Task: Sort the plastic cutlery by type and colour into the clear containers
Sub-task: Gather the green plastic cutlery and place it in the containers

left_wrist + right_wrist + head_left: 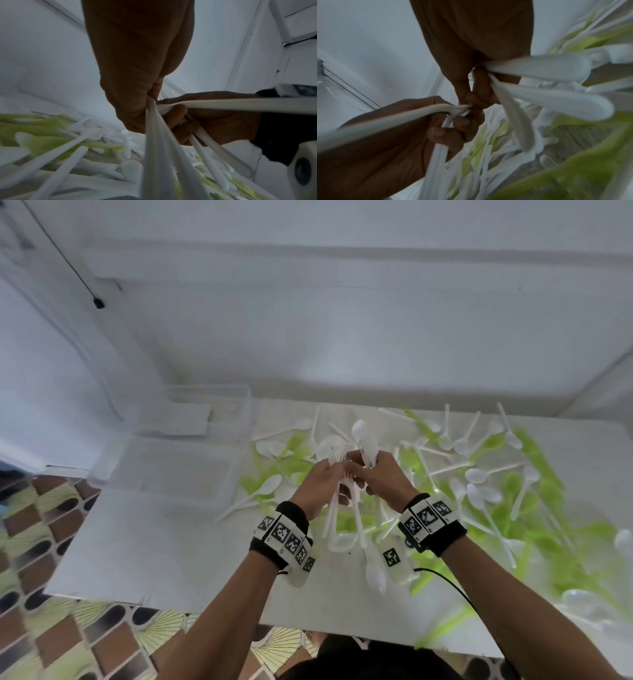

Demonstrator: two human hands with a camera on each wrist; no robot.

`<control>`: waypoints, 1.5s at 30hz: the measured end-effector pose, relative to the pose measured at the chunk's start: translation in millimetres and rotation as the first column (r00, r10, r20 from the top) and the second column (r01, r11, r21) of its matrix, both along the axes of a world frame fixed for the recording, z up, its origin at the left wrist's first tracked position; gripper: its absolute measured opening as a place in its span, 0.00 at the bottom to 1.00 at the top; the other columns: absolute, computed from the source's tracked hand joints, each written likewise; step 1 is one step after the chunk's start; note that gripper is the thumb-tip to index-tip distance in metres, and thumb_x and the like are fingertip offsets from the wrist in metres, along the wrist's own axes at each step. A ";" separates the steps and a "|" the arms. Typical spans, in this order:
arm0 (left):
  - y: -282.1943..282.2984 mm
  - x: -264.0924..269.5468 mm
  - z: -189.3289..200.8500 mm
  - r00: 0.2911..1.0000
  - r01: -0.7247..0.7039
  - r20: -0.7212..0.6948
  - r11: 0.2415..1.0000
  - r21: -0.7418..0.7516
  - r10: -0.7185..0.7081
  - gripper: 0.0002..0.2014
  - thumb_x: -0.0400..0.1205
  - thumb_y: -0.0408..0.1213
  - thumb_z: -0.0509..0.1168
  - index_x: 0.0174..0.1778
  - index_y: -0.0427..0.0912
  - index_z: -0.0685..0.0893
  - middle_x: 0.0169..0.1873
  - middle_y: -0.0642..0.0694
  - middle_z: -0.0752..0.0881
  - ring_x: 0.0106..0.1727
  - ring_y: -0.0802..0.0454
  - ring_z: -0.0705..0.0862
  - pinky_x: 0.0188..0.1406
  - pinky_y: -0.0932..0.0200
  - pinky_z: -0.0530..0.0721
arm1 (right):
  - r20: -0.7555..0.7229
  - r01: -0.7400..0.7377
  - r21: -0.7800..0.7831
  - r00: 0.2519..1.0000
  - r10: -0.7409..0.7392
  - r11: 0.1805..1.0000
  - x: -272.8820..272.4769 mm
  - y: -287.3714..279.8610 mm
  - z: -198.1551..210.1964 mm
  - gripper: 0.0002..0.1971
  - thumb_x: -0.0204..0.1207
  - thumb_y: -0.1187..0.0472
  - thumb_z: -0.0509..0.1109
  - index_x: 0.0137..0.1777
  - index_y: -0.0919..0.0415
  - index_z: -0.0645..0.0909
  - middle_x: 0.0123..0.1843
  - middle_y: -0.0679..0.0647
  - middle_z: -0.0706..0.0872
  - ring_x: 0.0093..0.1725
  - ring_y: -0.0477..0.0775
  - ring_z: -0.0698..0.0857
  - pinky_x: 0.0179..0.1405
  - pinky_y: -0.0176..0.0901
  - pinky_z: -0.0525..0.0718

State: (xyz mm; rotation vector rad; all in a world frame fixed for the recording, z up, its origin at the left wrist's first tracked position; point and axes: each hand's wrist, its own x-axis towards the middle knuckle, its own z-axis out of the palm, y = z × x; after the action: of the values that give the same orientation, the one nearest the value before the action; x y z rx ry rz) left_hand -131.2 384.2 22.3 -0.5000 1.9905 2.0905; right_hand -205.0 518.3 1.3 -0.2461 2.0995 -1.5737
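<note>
At the far left of the worktop point(154, 542) you have 2 clear containers point(178, 470), one behind the other, both just beside the loose heap; what they hold is too faint to tell.

Moving right, your left hand point(317, 484) is raised over the middle of the worktop, its grip clenched round a bundle of white cutlery point(334, 518) whose handles hang down toward you. In the left wrist view the fingers point(133, 94) pinch those handles point(157, 148) together at the top.

Directly beside it, touching it, your right hand point(382, 477) has its grip curled round white spoons point(363, 436) that stick up and away from you. The right wrist view shows several white handles point(547, 94) fanning out from that grasp, and your left fingers point(453, 128) meeting the right hand at one white piece point(385, 121) between them.

Under and to the right of both hands, the unsorted pile of white and green cutlery point(496, 484) lies spread across the worktop, reaching its right edge. Each wrist carries a black band with printed markers point(428, 517).
</note>
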 end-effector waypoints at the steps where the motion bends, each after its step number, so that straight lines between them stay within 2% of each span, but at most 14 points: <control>1: -1.5 0.0 -1.9 1.000 -0.014 0.003 1.000 -0.002 0.014 0.16 0.89 0.32 0.52 0.46 0.38 0.86 0.36 0.41 0.89 0.36 0.44 0.83 0.30 0.55 0.82 | 0.007 -0.001 0.001 1.000 0.001 1.000 1.2 -2.6 -3.7 0.05 0.80 0.60 0.76 0.50 0.62 0.88 0.28 0.49 0.83 0.28 0.48 0.78 0.22 0.36 0.72; 6: -7.4 -3.2 -7.1 0.998 -0.055 0.034 0.996 0.073 0.053 0.19 0.87 0.29 0.51 0.41 0.39 0.87 0.31 0.45 0.86 0.33 0.45 0.82 0.36 0.52 0.84 | -0.089 0.025 0.052 0.996 -0.021 0.998 -0.5 -8.5 -13.2 0.09 0.78 0.56 0.78 0.46 0.62 0.89 0.27 0.45 0.85 0.28 0.44 0.81 0.25 0.33 0.76; 11: -8.2 -11.9 -15.1 0.989 -0.126 0.085 0.989 0.083 0.119 0.18 0.89 0.32 0.49 0.57 0.35 0.85 0.46 0.32 0.92 0.45 0.34 0.91 0.52 0.38 0.91 | 0.015 0.072 0.005 0.997 -0.072 0.997 -10.2 -5.0 -15.6 0.08 0.80 0.57 0.77 0.42 0.61 0.87 0.29 0.52 0.85 0.29 0.50 0.82 0.23 0.38 0.74; 14: -9.0 -18.3 -19.2 0.981 -0.133 0.148 0.989 0.056 0.124 0.17 0.90 0.34 0.50 0.61 0.32 0.82 0.50 0.31 0.91 0.45 0.33 0.92 0.43 0.42 0.92 | 0.065 0.148 -0.106 0.988 -0.141 0.983 -21.6 0.4 -7.5 0.07 0.79 0.61 0.78 0.41 0.63 0.86 0.30 0.55 0.85 0.28 0.51 0.82 0.25 0.39 0.75; 17: -2.9 -24.3 -17.2 0.978 -0.133 0.164 0.991 0.027 0.127 0.16 0.91 0.41 0.51 0.58 0.32 0.78 0.43 0.38 0.83 0.31 0.47 0.81 0.27 0.56 0.78 | 0.093 0.140 -0.222 0.988 -0.122 0.965 -31.6 5.2 5.0 0.06 0.78 0.64 0.78 0.45 0.69 0.87 0.33 0.59 0.85 0.29 0.50 0.82 0.24 0.37 0.74; 19: 4.4 -28.4 -16.7 0.981 -0.120 0.163 0.989 0.088 0.104 0.17 0.92 0.46 0.50 0.56 0.35 0.77 0.37 0.42 0.76 0.29 0.51 0.74 0.26 0.57 0.71 | 0.104 0.125 -0.254 0.989 -0.101 0.959 -36.3 8.4 8.4 0.09 0.77 0.65 0.79 0.48 0.73 0.87 0.35 0.60 0.87 0.30 0.50 0.83 0.25 0.36 0.73; 22: 13.6 -29.4 -11.1 0.972 -0.164 0.197 0.968 0.190 0.126 0.21 0.93 0.47 0.51 0.63 0.33 0.80 0.39 0.42 0.77 0.32 0.50 0.76 0.29 0.57 0.76 | 0.098 0.100 -0.233 0.992 -0.079 0.967 -43.0 15.6 10.1 0.11 0.76 0.62 0.80 0.51 0.72 0.89 0.36 0.57 0.90 0.31 0.47 0.85 0.26 0.36 0.75; 26: 23.8 -28.8 -3.1 0.975 -0.174 0.174 0.965 0.194 0.141 0.21 0.93 0.48 0.51 0.60 0.35 0.82 0.37 0.44 0.81 0.34 0.50 0.80 0.34 0.55 0.79 | 0.091 0.066 -0.264 0.995 -0.043 0.962 -48.3 25.0 10.5 0.05 0.76 0.65 0.80 0.46 0.67 0.90 0.39 0.61 0.92 0.34 0.52 0.88 0.27 0.36 0.77; 29: 30.6 -28.8 2.1 0.977 -0.171 0.166 0.951 0.258 0.131 0.21 0.93 0.49 0.50 0.56 0.36 0.81 0.35 0.44 0.83 0.31 0.49 0.80 0.29 0.59 0.78 | 0.056 0.090 -0.237 0.995 -0.079 0.967 -51.2 26.3 3.9 0.08 0.72 0.64 0.83 0.46 0.68 0.90 0.37 0.61 0.92 0.32 0.51 0.87 0.29 0.38 0.79; 31: 33.2 -28.3 4.9 0.983 -0.151 0.144 0.948 0.281 0.114 0.21 0.93 0.48 0.52 0.58 0.34 0.82 0.36 0.40 0.85 0.34 0.45 0.84 0.33 0.56 0.84 | 0.037 0.111 -0.220 0.994 -0.105 0.969 -52.7 27.7 0.6 0.11 0.70 0.60 0.85 0.45 0.67 0.91 0.38 0.62 0.92 0.33 0.53 0.88 0.32 0.41 0.82; 33: 32.2 -26.0 6.3 0.985 -0.135 0.143 0.936 0.324 0.093 0.22 0.92 0.48 0.54 0.62 0.31 0.83 0.45 0.34 0.89 0.42 0.39 0.89 0.45 0.47 0.91 | 0.047 0.127 -0.229 0.992 -0.119 0.965 -54.6 30.9 0.0 0.12 0.70 0.59 0.85 0.46 0.67 0.91 0.40 0.63 0.93 0.36 0.55 0.90 0.34 0.42 0.84; 37: 27.5 -23.3 4.3 0.984 -0.079 0.179 0.936 0.344 0.017 0.23 0.93 0.49 0.52 0.67 0.35 0.84 0.59 0.32 0.90 0.61 0.31 0.88 0.63 0.37 0.86 | 0.051 0.114 -0.247 0.993 -0.104 0.962 -58.3 34.5 2.4 0.10 0.72 0.61 0.83 0.49 0.66 0.91 0.43 0.63 0.93 0.36 0.54 0.89 0.32 0.39 0.82; 41: 24.6 -30.0 -5.2 0.950 -0.287 0.199 0.923 0.257 0.240 0.23 0.93 0.47 0.53 0.71 0.32 0.81 0.59 0.34 0.90 0.61 0.34 0.89 0.52 0.47 0.90 | 0.063 0.108 -0.265 0.994 -0.095 0.958 -61.6 37.2 3.1 0.11 0.75 0.62 0.81 0.53 0.68 0.90 0.41 0.63 0.93 0.34 0.53 0.88 0.30 0.38 0.79; 45: 24.1 -31.4 -3.8 0.957 -0.248 0.212 0.938 0.244 0.198 0.24 0.93 0.46 0.51 0.66 0.30 0.83 0.51 0.33 0.91 0.44 0.41 0.91 0.44 0.49 0.88 | 0.018 0.064 -0.247 0.998 -0.061 0.967 -56.4 32.6 5.5 0.08 0.77 0.62 0.80 0.51 0.66 0.90 0.40 0.61 0.93 0.35 0.53 0.89 0.30 0.39 0.80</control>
State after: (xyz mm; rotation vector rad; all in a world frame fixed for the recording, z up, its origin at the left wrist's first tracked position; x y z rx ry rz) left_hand -162.7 408.3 18.4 -0.8661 1.5804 2.3034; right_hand -261.4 551.0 6.8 -0.2588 1.9180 -1.8723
